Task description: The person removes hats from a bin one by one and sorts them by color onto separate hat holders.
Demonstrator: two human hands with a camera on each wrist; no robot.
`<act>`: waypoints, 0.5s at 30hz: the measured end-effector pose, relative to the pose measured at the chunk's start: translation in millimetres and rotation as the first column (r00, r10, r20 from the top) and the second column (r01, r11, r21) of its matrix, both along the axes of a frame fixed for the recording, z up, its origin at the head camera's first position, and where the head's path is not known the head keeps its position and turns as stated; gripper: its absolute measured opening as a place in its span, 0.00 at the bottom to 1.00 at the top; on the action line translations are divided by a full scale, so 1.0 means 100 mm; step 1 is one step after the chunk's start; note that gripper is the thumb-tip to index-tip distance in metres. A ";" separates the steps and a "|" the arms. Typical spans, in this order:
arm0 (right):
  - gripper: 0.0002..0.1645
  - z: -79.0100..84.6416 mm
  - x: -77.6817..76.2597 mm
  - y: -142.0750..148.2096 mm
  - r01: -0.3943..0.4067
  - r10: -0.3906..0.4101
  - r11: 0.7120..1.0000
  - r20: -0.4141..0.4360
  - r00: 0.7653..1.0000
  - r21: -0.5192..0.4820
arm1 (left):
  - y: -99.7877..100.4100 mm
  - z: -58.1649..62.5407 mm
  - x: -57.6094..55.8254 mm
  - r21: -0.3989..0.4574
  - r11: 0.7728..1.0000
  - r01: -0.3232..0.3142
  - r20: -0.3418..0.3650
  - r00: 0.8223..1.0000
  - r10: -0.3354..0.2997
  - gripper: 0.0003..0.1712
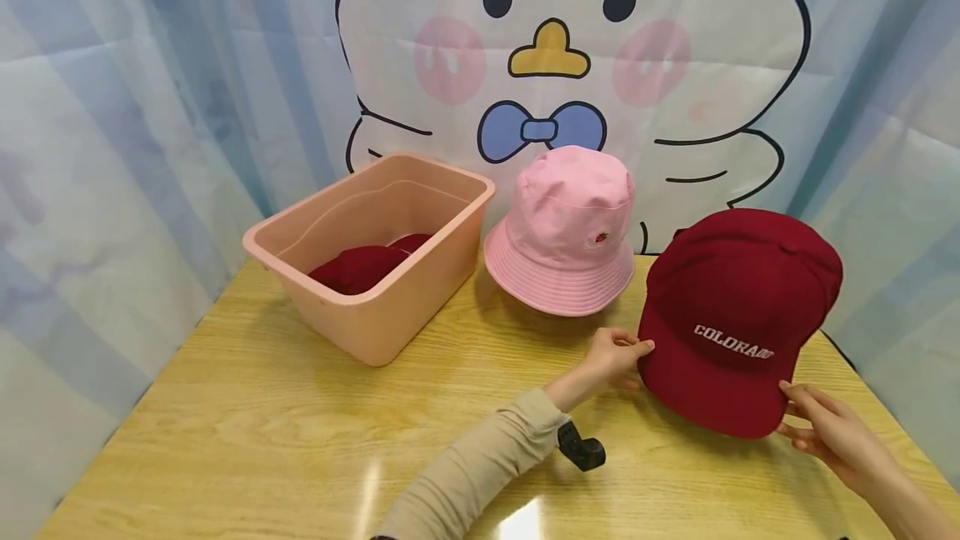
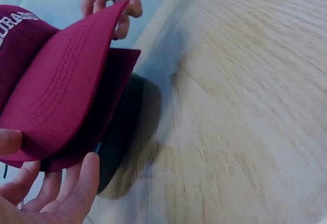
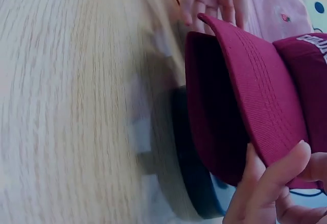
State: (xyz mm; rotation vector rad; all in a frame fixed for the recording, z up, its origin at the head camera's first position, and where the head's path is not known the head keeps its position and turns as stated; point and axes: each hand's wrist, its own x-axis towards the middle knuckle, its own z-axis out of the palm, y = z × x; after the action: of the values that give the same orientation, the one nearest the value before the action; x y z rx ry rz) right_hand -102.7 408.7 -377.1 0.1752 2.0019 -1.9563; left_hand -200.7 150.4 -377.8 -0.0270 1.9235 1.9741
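Note:
A dark red baseball cap lettered COLORADO stands at the right of the table, its brim towards me. My left hand pinches the brim's left edge, thumb on top. At the right corner, my right hand grips the same brim between thumb and fingers. Both wrist views show a second red brim just under the upper one, with a gap between them. Below these sits a dark rounded base on the table. The inside of the caps is hidden.
A peach plastic bin at the back left holds dark red headwear. Between bin and cap stands a pink bucket hat with a small strawberry mark. A patterned curtain borders the wooden table at the back and sides.

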 end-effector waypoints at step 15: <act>0.21 -0.19 -0.20 0.26 -0.016 0.051 0.933 -0.086 0.995 0.360 | -0.09 0.07 -0.01 -0.112 0.993 -0.037 -0.091 0.996 0.027 0.07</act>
State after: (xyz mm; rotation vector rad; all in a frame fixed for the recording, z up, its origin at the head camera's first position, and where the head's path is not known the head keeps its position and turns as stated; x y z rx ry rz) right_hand -123.1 434.5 -396.3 0.1358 2.3951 -1.5871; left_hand -201.6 140.9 -371.2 -0.0003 2.1026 1.9138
